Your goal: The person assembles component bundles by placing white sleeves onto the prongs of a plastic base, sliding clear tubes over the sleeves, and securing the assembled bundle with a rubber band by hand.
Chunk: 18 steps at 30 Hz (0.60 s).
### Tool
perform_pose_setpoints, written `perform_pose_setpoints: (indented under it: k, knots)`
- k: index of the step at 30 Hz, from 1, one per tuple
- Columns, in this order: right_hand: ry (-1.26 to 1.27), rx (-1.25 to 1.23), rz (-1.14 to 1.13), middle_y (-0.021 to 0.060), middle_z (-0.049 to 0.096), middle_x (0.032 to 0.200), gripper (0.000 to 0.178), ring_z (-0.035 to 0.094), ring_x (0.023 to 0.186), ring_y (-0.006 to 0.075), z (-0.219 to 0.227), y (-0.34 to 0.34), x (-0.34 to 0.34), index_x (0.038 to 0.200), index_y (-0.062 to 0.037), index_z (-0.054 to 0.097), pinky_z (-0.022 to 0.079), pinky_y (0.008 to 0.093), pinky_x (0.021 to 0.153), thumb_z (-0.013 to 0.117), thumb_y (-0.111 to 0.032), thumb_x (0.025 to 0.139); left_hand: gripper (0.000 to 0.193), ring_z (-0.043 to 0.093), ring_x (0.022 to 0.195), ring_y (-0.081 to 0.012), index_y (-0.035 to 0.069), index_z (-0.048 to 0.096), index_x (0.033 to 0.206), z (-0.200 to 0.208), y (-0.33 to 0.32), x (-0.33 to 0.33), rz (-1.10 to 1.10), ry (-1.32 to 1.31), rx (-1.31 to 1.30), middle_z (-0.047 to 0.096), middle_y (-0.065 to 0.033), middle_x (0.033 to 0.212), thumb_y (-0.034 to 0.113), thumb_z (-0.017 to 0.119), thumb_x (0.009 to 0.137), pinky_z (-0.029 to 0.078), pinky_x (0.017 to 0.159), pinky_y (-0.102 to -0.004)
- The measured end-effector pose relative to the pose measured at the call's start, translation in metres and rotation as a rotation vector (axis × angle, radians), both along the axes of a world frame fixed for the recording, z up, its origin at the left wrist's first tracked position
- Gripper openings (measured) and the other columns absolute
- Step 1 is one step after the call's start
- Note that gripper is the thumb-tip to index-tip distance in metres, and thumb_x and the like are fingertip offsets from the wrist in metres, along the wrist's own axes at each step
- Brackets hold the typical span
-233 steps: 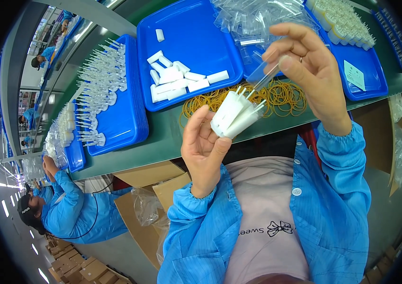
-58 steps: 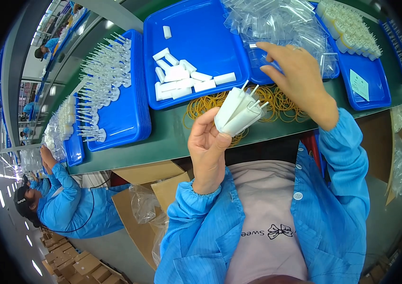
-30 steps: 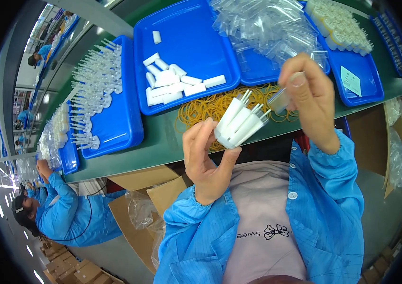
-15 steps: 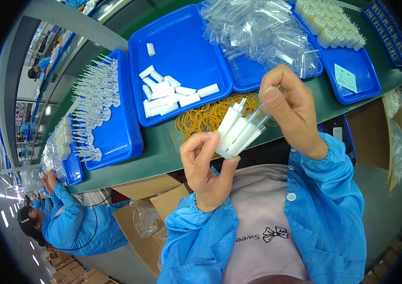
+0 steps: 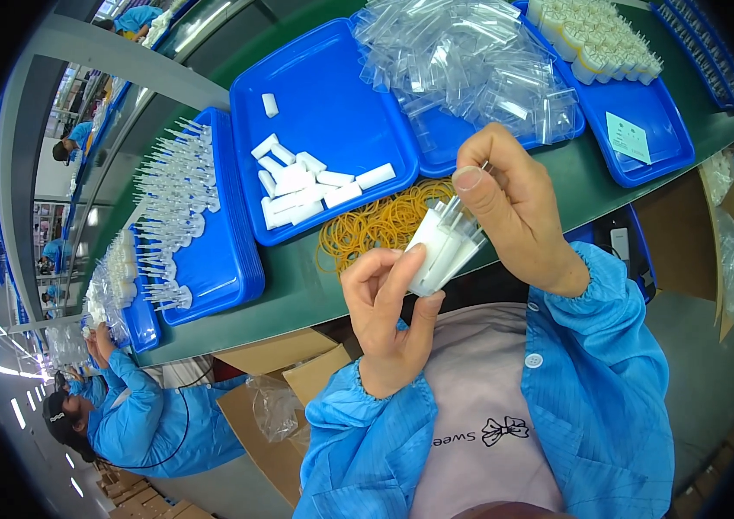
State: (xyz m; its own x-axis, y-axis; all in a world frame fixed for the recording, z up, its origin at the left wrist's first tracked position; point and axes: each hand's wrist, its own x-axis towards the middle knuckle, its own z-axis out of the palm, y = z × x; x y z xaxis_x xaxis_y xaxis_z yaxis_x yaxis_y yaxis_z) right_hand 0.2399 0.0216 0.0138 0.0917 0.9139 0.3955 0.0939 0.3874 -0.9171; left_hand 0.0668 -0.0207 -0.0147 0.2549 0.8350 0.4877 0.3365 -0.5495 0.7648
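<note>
My left hand (image 5: 394,318) is closed round the lower end of a small bundle of white cylinders (image 5: 441,253), held tilted above the table's near edge. A clear plastic sleeve (image 5: 468,235) appears to wrap part of the bundle, and thin tips stick out at its upper end. There my right hand (image 5: 518,208) has thumb and forefinger pinched on a slim, shiny stem, whose kind I cannot make out. Behind the bundle lies a heap of yellow rubber bands (image 5: 375,223). Loose white cylinders (image 5: 302,183) rest in the blue tray (image 5: 332,95) beyond.
Clear plastic sleeves (image 5: 471,65) pile up at the back. Rows of white thin-tipped parts (image 5: 178,199) stand in stacked blue trays at left. Bundled white pieces (image 5: 596,39) and a paper slip (image 5: 628,138) occupy the right tray. A co-worker (image 5: 155,419) sits left; cardboard boxes (image 5: 276,350) stand below.
My right hand has shifted slightly left and down, closer over the bundle's upper end. The bundle and left hand have moved slightly to the right. The view has turned a little.
</note>
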Motion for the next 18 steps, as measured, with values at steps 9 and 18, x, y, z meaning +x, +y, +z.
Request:
perform_pose_setpoints:
  k: [9, 18]
  knots:
    - [-0.052, -0.069, 0.154, -0.0008, 0.047, 0.075, 0.024, 0.040, 0.066, 0.0033, 0.000, -0.001, 0.001, 0.087, -0.0033, 0.048, 0.034, 0.0199, 0.056, 0.051, -0.025, 0.096, 0.043, 0.051, 0.099, -0.0234, 0.001, 0.059, 0.117, -0.003, -0.001, 0.001, 0.042, -0.028, 0.001, 0.042, -0.0146, 0.115, -0.003, 0.068, 0.075, 0.045, 0.085, -0.0320]
    - [-0.024, -0.089, 0.066, 0.0032, 0.050, 0.070, 0.022, 0.045, 0.062, 0.0100, -0.002, -0.003, 0.000, 0.084, -0.0037, 0.050, 0.035, 0.0258, 0.053, 0.053, -0.024, 0.094, 0.040, 0.045, 0.107, -0.0244, -0.001, 0.056, 0.120, -0.009, -0.001, 0.007, 0.067, 0.004, 0.054, 0.043, -0.0131, 0.117, 0.004, 0.067, 0.081, 0.040, 0.089, -0.0342]
